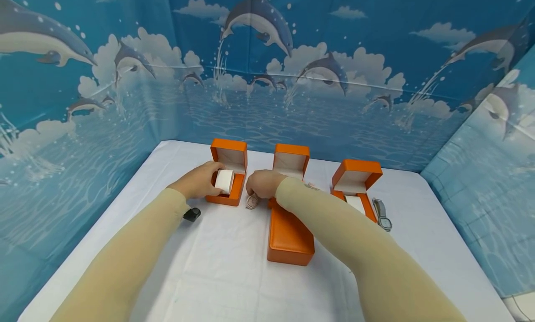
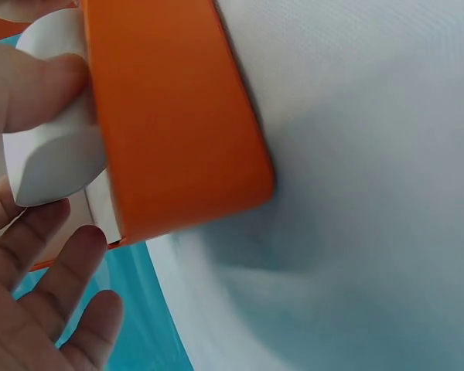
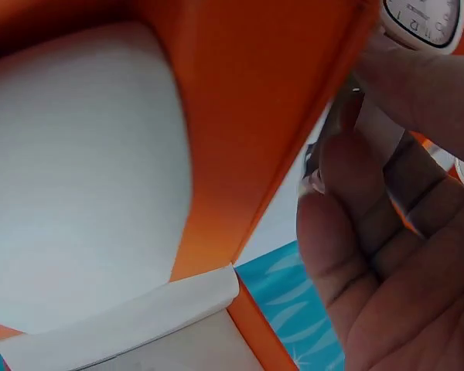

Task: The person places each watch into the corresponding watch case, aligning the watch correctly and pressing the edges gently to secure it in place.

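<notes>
At the left open orange watch box (image 1: 237,188), my left hand (image 1: 201,179) grips a white watch cushion (image 1: 225,180) between thumb and fingers. In the left wrist view, the thumb presses one side of the cushion and fingertips touch its other side, partly inside the box. My right hand (image 1: 264,183) pinches a small watch (image 1: 252,201) between the left and middle boxes. Its pale, round-cornered dial shows at the top of the right wrist view. The strap is mostly hidden by the fingers. Beside that hand stands the middle open box (image 1: 292,149), with its own white cushion (image 3: 85,178).
A closed orange box (image 1: 291,233) lies in front of the middle box, under my right forearm. Farther right stands another open orange box (image 1: 357,167) with a white cushion (image 1: 355,204), and a grey-strapped watch (image 1: 382,216) beside it. Dolphin-printed curtains (image 1: 259,113) enclose the white table.
</notes>
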A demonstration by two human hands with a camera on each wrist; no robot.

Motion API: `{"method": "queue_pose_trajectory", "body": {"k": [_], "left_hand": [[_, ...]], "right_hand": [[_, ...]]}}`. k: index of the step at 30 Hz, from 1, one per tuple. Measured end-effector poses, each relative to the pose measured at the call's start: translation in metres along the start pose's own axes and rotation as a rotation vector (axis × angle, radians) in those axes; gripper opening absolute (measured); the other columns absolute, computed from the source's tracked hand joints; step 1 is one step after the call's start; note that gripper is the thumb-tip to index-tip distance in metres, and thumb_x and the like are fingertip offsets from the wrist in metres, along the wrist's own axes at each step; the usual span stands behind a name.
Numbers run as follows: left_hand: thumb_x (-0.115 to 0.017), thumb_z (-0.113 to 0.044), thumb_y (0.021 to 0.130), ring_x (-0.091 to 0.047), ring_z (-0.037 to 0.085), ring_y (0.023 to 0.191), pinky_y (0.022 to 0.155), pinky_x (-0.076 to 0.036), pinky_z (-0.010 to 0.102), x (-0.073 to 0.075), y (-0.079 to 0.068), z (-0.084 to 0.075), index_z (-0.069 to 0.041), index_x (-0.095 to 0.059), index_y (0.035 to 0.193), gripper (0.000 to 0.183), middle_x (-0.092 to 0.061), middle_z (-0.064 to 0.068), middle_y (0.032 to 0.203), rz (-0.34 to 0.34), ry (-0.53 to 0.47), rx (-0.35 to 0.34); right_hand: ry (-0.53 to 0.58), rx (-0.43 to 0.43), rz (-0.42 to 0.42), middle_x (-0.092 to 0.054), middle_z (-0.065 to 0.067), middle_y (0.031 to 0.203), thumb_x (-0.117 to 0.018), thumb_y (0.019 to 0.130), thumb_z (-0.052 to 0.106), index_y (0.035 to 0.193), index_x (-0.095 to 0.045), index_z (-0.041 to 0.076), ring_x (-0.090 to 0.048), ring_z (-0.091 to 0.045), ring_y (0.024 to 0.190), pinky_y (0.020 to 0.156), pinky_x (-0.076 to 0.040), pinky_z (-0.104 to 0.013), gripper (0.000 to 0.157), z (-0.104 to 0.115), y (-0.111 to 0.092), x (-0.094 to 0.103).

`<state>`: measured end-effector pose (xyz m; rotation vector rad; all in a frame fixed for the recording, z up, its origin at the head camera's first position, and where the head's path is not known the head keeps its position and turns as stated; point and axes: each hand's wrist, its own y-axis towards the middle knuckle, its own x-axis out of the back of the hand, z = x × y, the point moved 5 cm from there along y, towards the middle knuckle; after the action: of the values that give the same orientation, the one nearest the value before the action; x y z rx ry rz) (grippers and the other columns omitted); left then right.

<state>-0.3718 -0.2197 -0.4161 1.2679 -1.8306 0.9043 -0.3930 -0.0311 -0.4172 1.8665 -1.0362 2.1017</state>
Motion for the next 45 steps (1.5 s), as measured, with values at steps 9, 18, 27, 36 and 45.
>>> {"method": "queue_pose_trajectory", "body": {"k": [9,18,27,36,45], "left_hand": [[-0.086,-0.031,0.089,-0.055,0.030,0.125,0.108,-0.053,0.050,0.005,-0.004,-0.004,-0.012,-0.045,0.152,0.077,-0.052,0.011,0.144,-0.041,0.009,-0.029],[-0.086,-0.030,0.089,-0.056,0.030,0.128,0.111,-0.052,0.051,0.008,-0.011,-0.021,-0.013,-0.049,0.148,0.071,-0.053,0.008,0.143,-0.087,0.001,-0.122],[-0.083,-0.021,0.090,-0.058,0.034,0.126,0.108,-0.053,0.049,0.006,-0.023,-0.049,-0.012,-0.049,0.148,0.069,-0.050,0.010,0.146,-0.089,-0.025,-0.185],[-0.082,-0.017,0.091,-0.062,0.025,0.120,0.101,-0.059,0.041,0.000,-0.035,-0.080,-0.011,-0.045,0.153,0.072,-0.044,0.009,0.154,-0.078,-0.124,-0.276],[-0.082,-0.014,0.089,-0.065,0.019,0.104,0.088,-0.061,0.032,-0.006,-0.046,-0.104,-0.013,-0.047,0.152,0.072,-0.047,0.007,0.151,-0.074,-0.178,-0.383]], "right_hand": [[0.138,-0.075,0.044,-0.069,0.001,0.138,-0.060,0.106,0.010,0.131,-0.075,0.022,-0.062,-0.019,0.128,0.113,-0.052,-0.036,0.032,-0.004,-0.014,0.012],[0.300,-0.088,0.025,-0.067,0.002,0.141,-0.061,0.102,0.006,0.130,-0.077,0.026,-0.062,-0.017,0.118,0.095,-0.057,-0.032,0.038,-0.008,-0.035,0.038],[0.391,-0.077,-0.018,-0.073,0.007,0.127,-0.068,0.103,0.017,0.137,-0.072,0.028,-0.064,-0.015,0.096,0.083,-0.055,-0.029,0.036,-0.016,-0.066,0.051],[0.444,0.000,-0.122,-0.070,-0.003,0.097,-0.067,0.105,0.019,0.138,-0.072,0.028,-0.057,-0.018,0.079,0.074,-0.051,-0.028,0.034,-0.014,-0.102,0.057],[0.495,0.032,-0.227,-0.071,0.004,0.127,-0.072,0.101,0.018,0.135,-0.073,0.026,-0.066,-0.015,0.109,0.088,-0.059,-0.031,0.034,-0.008,-0.137,0.053]]}}
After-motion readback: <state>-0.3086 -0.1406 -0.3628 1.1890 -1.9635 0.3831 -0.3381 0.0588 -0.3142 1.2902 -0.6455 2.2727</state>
